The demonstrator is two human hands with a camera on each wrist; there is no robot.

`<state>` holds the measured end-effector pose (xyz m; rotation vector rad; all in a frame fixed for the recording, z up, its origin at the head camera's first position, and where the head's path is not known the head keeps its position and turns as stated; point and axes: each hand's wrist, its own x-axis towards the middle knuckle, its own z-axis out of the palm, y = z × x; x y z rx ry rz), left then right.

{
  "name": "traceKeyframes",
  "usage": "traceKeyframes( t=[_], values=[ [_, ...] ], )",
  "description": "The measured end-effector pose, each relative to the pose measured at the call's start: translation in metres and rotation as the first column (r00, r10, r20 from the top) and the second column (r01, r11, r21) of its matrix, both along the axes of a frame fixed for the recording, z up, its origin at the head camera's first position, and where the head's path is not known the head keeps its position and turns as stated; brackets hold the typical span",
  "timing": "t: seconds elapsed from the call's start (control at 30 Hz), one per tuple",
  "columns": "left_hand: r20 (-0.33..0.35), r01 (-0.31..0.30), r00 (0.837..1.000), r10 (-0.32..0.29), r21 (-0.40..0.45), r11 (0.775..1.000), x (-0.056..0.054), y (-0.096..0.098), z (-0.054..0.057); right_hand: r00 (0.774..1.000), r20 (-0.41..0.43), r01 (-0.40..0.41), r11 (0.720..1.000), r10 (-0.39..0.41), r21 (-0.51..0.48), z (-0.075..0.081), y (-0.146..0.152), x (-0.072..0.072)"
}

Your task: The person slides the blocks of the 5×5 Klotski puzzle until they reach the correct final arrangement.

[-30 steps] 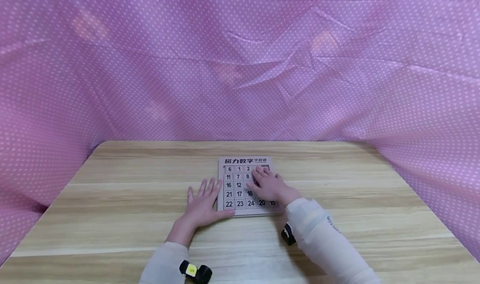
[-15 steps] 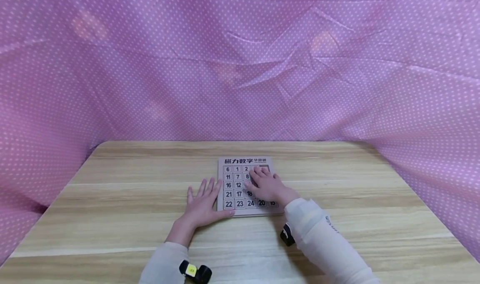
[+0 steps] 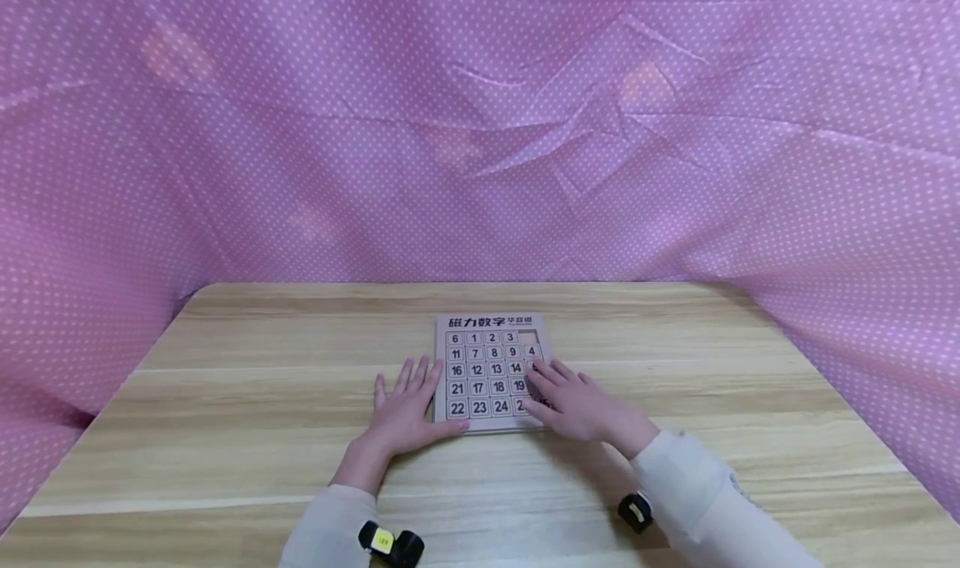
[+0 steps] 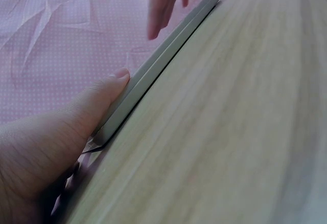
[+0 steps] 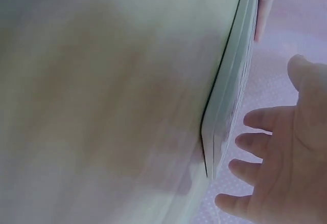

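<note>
A flat grey sliding number puzzle (image 3: 491, 424) lies on the table, its number tiles in rows and a bare slot in the top right corner. My left hand (image 3: 405, 418) is spread along its left side, fingers fairly straight, with the thumb (image 4: 115, 83) resting on the near left corner. Over the puzzle's lower right part is my right hand (image 3: 585, 403), fingers extended and covering some right-hand tiles. In the right wrist view this hand (image 5: 291, 152) shows a gap from the board's edge (image 5: 219, 116), its fingers apart and holding nothing.
The wooden table (image 3: 225, 434) spreads around the puzzle on every side. Pink dotted cloth (image 3: 480, 134) hangs behind the table and along both sides. Each wrist carries a small black camera, such as the right one (image 3: 636, 512).
The top row of tiles slid slightly left between the two earlier frames. Since then my right hand has drawn back toward the lower right, uncovering tiles 3, 9, 4 and 14. My left hand stays put.
</note>
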<state>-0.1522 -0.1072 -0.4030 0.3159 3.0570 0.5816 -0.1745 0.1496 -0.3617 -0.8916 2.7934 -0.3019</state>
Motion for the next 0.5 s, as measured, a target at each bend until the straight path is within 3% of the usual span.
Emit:
traceKeyframes(
  t=[0.23,0.5],
  values=[
    [-0.002,0.010,1.000,-0.010,0.002,1.000,0.000,0.000,0.001,0.996,-0.029,-0.081,0.997,0.081,0.013,0.000,0.016,0.024],
    [-0.006,0.012,1.000,-0.012,0.001,1.000,0.000,-0.001,0.000,0.994,-0.045,-0.096,0.995,0.096,-0.009,-0.003,0.018,0.028]
  ],
)
